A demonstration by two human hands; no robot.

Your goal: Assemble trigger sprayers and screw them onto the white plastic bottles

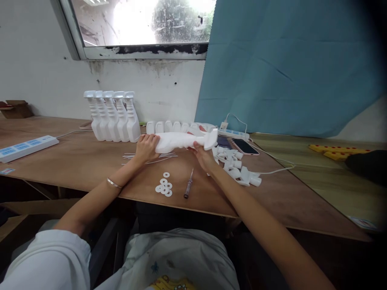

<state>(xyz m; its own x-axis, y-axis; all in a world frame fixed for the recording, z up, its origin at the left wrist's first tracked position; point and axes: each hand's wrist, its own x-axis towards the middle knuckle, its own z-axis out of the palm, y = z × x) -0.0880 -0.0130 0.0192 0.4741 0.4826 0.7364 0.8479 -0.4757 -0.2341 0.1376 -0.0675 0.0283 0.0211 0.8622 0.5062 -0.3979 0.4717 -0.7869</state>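
A white spray bottle (175, 141) lies sideways in the air between my hands, its trigger head (211, 139) to the right. My left hand (147, 147) is closed round the base end of the bottle. With fingers round the neck by the trigger head, my right hand (202, 155) holds the other end. Beneath them on the table lie thin white tubes (163, 159), partly hidden by my left hand. Closer to me are a small pile of white ring washers (165, 186) and a screwdriver (189, 184) with a clear handle.
Several finished-looking spray bottles (111, 117) stand at the back left; a row of white bottles (172, 127) lies behind my hands. Loose trigger heads (237, 167) are heaped at right beside a phone (245, 146). A power strip (28, 148) sits far left; a white cable (276, 171) crosses the right.
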